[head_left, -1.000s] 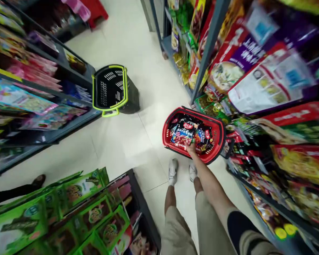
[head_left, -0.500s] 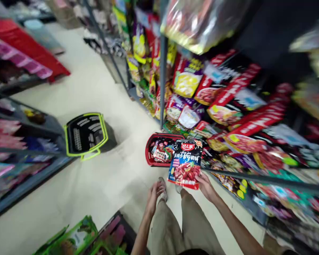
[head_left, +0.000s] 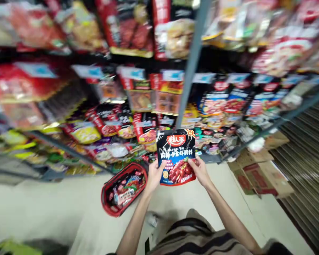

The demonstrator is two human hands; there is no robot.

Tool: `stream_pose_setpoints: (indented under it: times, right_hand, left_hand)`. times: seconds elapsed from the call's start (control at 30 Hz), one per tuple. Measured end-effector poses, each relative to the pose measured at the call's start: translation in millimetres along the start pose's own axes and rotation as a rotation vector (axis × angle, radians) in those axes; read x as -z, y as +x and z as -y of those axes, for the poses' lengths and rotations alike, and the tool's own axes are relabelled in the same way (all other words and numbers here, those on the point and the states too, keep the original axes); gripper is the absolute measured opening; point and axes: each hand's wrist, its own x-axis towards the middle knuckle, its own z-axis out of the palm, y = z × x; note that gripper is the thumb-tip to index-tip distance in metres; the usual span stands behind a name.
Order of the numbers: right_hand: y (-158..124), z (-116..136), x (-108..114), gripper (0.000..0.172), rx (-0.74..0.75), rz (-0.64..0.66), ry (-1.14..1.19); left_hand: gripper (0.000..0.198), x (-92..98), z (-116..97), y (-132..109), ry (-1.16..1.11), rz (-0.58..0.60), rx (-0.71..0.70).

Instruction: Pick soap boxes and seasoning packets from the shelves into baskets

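Observation:
A black, blue and red seasoning packet [head_left: 177,156] with a crayfish picture hangs upright before me. My left hand [head_left: 156,173] grips its left edge, thumb on the front. On the opposite edge, my right hand [head_left: 200,170] pinches the packet in the same way. Below and left of it, a red-rimmed shopping basket [head_left: 106,203] stands on the floor, holding several packets [head_left: 129,187]. Behind the packet rises a grey shelf post [head_left: 191,67].
Shelves ahead carry several rows of food packets [head_left: 224,97], with price tags [head_left: 133,73] along their edges. Flattened cardboard boxes [head_left: 260,173] lie on the floor at the right, beside a ribbed dark surface [head_left: 311,170]. A yellow-green object [head_left: 13,248] shows at lower left.
My view has swung right to face the shelves. My left hand, free before, now holds the packet together with my right. The basket now appears further left in view.

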Motion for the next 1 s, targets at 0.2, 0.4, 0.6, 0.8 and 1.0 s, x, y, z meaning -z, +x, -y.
stream_pose_setpoints:
  times: [0.2,0.4,0.6,0.8,1.0]
  right_hand:
    - [-37,42,172,0.049,0.093,-0.213,0.141]
    - [-48,66,304,0.045,0.028,-0.317,0.187]
    - [16,125,378,0.052,0.233,-0.373,0.158]
    - [78,165,425,0.056,0.183,-0.401,0.039]
    - [134,172,448,0.047,0.177,-0.318,-0.087]
  left_hand:
    - [0.064,-195.6,11,-12,0.141,0.146,0.040]
    - [0.057,-339.9,20,-20,0.185,0.277,0.036]
    - [0.056,-421.2,24,33,0.167,0.387,-0.005]
    - [0.055,-474.2,38,105,0.089,0.356,-0.036]
    - [0.056,-504.1,43,145,-0.050,0.219,-0.027]
